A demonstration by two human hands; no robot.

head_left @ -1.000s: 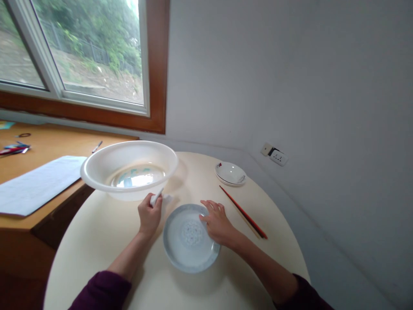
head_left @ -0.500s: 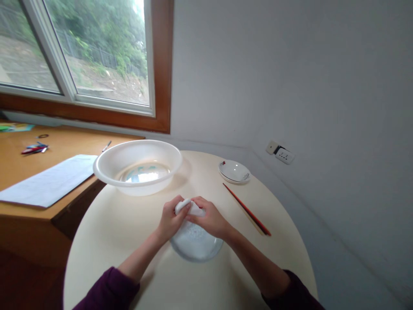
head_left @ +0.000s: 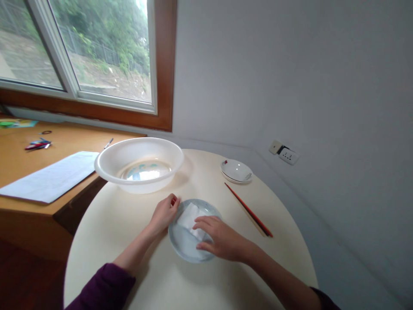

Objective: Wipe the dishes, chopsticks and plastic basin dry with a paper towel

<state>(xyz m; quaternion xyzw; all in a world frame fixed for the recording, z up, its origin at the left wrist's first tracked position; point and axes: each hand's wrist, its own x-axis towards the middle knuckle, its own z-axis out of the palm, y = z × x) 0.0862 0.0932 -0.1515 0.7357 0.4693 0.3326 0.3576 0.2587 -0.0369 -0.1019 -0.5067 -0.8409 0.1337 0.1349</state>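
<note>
Well, white cloth [head_left: 188,216] on the plate [head_left: 174,243], lower centre, slanting upper left to lower right | right hand [head_left: 222,239] nearer, over its lower end, fingers parted | left hand [head_left: 164,212] by the left rim, fingers curled, can't tell if pinching

Plate [head_left: 184,244] on round table [head_left: 171,282], white cloth [head_left: 188,217] lying on it. Left hand [head_left: 164,212], fingers curled, at plate's ten o'clock rim. Right hand [head_left: 222,239], fingers parted, over three o'clock side. From plate: basin [head_left: 151,186] at eleven, dish [head_left: 236,171] at one, chopsticks [head_left: 248,209] at two.
</note>
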